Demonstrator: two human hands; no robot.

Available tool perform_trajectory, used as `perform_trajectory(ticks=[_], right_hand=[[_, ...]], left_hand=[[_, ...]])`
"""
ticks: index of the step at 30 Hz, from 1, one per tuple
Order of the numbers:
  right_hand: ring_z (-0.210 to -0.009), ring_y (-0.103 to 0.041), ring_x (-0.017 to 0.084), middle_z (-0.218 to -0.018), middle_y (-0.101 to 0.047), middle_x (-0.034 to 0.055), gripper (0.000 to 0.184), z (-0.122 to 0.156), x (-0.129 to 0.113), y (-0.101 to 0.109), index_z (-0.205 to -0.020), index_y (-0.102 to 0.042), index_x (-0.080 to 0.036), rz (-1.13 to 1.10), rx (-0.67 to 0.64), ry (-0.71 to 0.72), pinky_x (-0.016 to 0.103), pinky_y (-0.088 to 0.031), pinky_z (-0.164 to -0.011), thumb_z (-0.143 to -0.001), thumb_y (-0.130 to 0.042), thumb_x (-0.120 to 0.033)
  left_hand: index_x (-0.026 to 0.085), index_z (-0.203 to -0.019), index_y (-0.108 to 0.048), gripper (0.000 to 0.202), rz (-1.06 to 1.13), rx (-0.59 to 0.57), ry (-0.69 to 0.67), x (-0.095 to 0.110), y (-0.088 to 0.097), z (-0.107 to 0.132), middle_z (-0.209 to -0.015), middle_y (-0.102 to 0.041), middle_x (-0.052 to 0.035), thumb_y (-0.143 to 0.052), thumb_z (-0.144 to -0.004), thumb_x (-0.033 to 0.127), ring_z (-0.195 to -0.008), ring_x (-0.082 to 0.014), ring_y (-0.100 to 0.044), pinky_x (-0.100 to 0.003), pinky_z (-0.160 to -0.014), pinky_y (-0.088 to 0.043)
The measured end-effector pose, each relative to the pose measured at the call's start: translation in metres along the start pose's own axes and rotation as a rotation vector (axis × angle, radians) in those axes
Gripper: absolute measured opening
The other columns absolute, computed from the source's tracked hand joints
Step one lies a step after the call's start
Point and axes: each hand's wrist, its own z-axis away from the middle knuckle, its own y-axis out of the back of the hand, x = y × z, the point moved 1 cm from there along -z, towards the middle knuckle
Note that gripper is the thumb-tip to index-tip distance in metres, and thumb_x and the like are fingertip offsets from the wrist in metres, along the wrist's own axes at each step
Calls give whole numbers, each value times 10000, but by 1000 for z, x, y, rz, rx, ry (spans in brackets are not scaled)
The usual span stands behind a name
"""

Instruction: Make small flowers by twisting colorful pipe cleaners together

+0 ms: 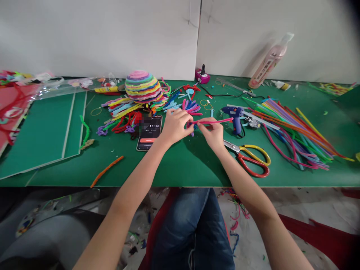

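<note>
Both hands meet above the middle of the green table. My left hand [177,125] pinches one end of a pink pipe cleaner [222,120], where a bit of purple pipe cleaner also shows below the fingers. My right hand [213,131] is closed on the same pink stem, whose free end sticks out to the right. Just behind the hands lies a bundle of purple and pink pipe cleaner loops [191,107]. A phone [150,133] with a running timer lies beside my left hand. Scissors [239,148] with yellow and red handles lie by my right wrist.
A striped pipe cleaner dome [143,86] stands at the back left. A blue glue gun [235,114] and a large pile of pipe cleaners [298,131] lie to the right. A pink bottle [268,63] leans on the wall. An orange pipe cleaner [107,171] lies near the front edge.
</note>
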Motion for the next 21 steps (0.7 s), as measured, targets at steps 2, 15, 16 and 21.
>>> perform_trajectory(ticks=[2, 15, 16, 21], right_hand=[[-807, -633, 148, -852, -697, 29, 93, 0, 0, 1, -794, -695, -208, 20, 9, 13, 259, -490, -632, -780, -624, -266], [-847, -627, 181, -864, -693, 54, 126, 3, -4, 1, -825, -689, -240, 214, -3, 273, 340, -508, -772, -836, -568, -274], [-856, -626, 181, -878, -694, 55, 132, 4, -3, 1, -839, -690, -242, 252, -12, 292, 335, -509, -775, -841, -561, -271], [-914, -622, 185, -951, -697, 58, 167, 8, 3, -1, -928, -694, -251, 362, -82, 347, 321, -511, -786, -856, -544, -263]], left_hand=[[205, -795, -596, 61, 8, 15, 15, 0, 0, 0, -799, -657, -16, -573, -799, 261, -871, -209, -580, -405, -865, -328], [202, -730, -565, 54, 43, 113, 155, 10, 1, -1, -722, -652, 9, -605, -748, 233, -756, -175, -585, -375, -816, -368], [201, -725, -565, 56, 57, 118, 172, 10, 0, 0, -714, -651, 10, -606, -747, 232, -740, -170, -582, -369, -803, -375], [187, -708, -573, 37, 168, 107, 254, 10, -4, 0, -689, -636, -2, -592, -734, 205, -691, -153, -569, -321, -713, -429]])
